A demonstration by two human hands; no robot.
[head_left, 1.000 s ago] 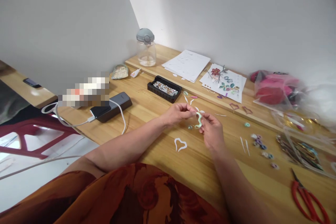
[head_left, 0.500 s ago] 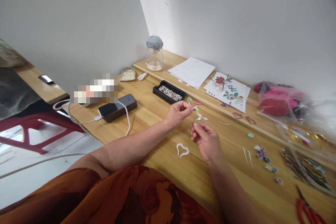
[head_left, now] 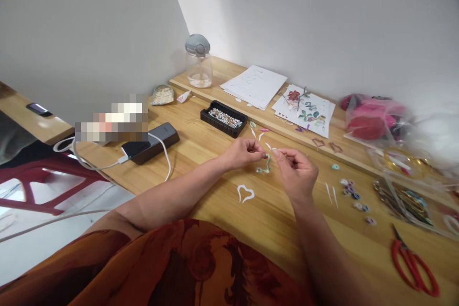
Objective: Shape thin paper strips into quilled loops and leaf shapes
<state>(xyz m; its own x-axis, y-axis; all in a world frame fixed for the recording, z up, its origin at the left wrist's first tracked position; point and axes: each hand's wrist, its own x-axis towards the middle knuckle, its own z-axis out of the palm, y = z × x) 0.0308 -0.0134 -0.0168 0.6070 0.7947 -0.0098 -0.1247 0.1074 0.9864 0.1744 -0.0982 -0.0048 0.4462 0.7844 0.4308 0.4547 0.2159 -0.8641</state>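
Observation:
My left hand [head_left: 247,154] pinches a thin, curly pale green strip [head_left: 267,165] between thumb and fingertips. The strip dangles below the fingertips, its coiled lower end bending left. Just to the right, my right hand [head_left: 299,172] is closed in a pinch near the strip's top; whatever lies between its fingertips is too small to make out. Small white slivers [head_left: 268,146] show beyond the fingertips. On the wooden table [head_left: 215,205], below the hands, lies a white heart-shaped strip outline [head_left: 245,193] with its point open.
A black tray of beads [head_left: 224,119] stands beyond my left hand. Two white strips [head_left: 332,195], several small coils [head_left: 349,189] and red-handled scissors [head_left: 412,263] lie to the right. Papers [head_left: 254,87] and a lidded jar [head_left: 200,64] are behind; a cabled power bank [head_left: 154,143] sits left.
My right hand has moved up and right, off the strip's lower end to near its top. The strip now hangs from my left hand. The view has shifted slightly.

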